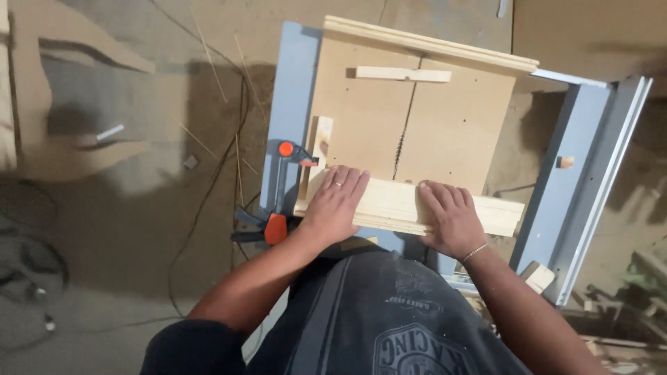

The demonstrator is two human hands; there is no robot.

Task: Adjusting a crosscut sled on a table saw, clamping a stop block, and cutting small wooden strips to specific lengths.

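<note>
A wooden sled [451, 132] lies on a blue-grey table saw [292, 83], with a saw blade [399, 149] showing in its middle slot. My left hand [337, 201] lies flat on the left part of the sled's near fence [396, 205], a pale wooden board. My right hand [450, 219] presses flat on the same board, right of the blade slot. A small upright wood block [321, 142] stands by the left hand. A thin wood strip [403, 73] lies near the far fence [431, 45].
A black and orange bar clamp [281, 191] grips the sled's left edge. Cables [208, 187] trail over the dusty floor at left. Curved board cut-outs [42, 104] lie at far left. The saw's rail [604, 173] runs along the right.
</note>
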